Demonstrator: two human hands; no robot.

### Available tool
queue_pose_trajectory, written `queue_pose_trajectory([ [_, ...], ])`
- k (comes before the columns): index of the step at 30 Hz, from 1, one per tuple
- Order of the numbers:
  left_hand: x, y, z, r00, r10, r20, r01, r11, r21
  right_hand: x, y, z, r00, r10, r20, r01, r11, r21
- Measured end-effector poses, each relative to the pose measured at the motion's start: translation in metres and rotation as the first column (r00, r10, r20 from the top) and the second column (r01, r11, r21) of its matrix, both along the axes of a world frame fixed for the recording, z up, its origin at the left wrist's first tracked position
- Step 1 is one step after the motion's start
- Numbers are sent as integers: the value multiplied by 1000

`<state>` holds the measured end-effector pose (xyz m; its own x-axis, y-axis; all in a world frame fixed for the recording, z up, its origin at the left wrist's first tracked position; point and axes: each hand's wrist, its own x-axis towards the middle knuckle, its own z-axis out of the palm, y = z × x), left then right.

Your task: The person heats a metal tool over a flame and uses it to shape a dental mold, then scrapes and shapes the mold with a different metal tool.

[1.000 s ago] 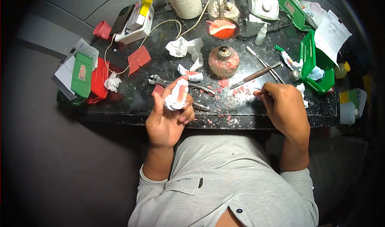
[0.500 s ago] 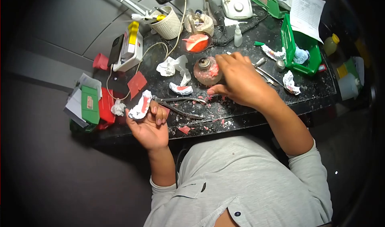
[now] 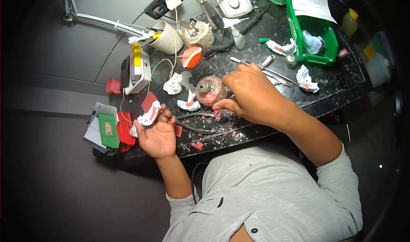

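Observation:
My left hand (image 3: pixel 158 133), palm up with curled fingers, holds a white plaster dental cast (image 3: pixel 149 113) with pink wax along it between thumb and fingertips. My right hand (image 3: pixel 252 94) grips the right side of a round glass spirit burner (image 3: pixel 210 92) with a metal wick holder; no flame is visible. Pink wax bits cling to its glass. Another white cast piece with pink wax (image 3: pixel 188 105) lies left of the burner. Metal pliers (image 3: pixel 194 124) lie between my hands, among scattered pink wax scraps (image 3: pixel 198 146).
A bowl with red and pink wax (image 3: pixel 190 58) stands behind the burner. Crumpled tissue (image 3: pixel 173 84) lies on the left. Metal hand tools (image 3: pixel 273 75), a white cast (image 3: pixel 306 79) and a green bin (image 3: pixel 318 59) are on the right. A woven cup (image 3: pixel 168 39) stands at the back.
The view has turned and shifted. My right hand has drawn the burner slightly nearer, and its wick end leans more to the left. My left hand keeps the cast, its fingers slightly more open.

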<state>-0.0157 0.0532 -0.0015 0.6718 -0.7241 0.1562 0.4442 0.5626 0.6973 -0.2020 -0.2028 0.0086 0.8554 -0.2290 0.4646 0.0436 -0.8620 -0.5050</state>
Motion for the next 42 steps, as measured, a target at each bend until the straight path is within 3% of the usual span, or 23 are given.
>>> queue_pose_trajectory([
  [1,2,-4,0,1000,8,4,-8,1000,10,-3,-1,0,1000,8,4,-8,1000,10],
  [4,3,-16,-6,952,127,280,-176,972,157,-9,-4,1,993,-62,96,59,997,40],
  [7,-1,-31,-4,856,101,506,-248,940,233,-10,-2,-6,994,-34,106,29,999,43],
  [8,-4,-36,0,851,78,519,-236,940,247,-12,0,-4,1000,-16,25,15,1000,26],
  [11,-5,-48,-1,790,73,608,-279,927,251,-8,5,-12,999,19,41,-20,999,29],
  [12,-6,-50,0,795,75,602,-286,921,263,-7,7,-14,999,21,45,-23,999,39],
  [15,-6,-52,-1,768,76,635,-287,929,235,-2,15,-20,995,-24,100,39,988,-148],
  [19,-15,-56,5,771,93,629,-292,931,220,-6,13,-10,995,30,96,-23,997,-76],
  [21,-19,-61,4,751,94,654,-305,927,217,-8,12,-2,989,55,-138,-68,994,-89],
  [24,-22,-68,1,727,92,681,-322,921,218,-11,11,1,982,39,-184,-65,988,-142],
  [28,-28,-72,2,731,84,677,-332,911,245,-13,9,2,976,51,-211,-79,989,-125],
  [33,-31,-73,3,737,112,667,-332,919,213,-8,17,-11,991,-75,-108,56,984,-167],
  [42,-23,-59,7,714,168,680,-387,904,183,-11,13,-1,975,50,-219,-71,994,-88],
])
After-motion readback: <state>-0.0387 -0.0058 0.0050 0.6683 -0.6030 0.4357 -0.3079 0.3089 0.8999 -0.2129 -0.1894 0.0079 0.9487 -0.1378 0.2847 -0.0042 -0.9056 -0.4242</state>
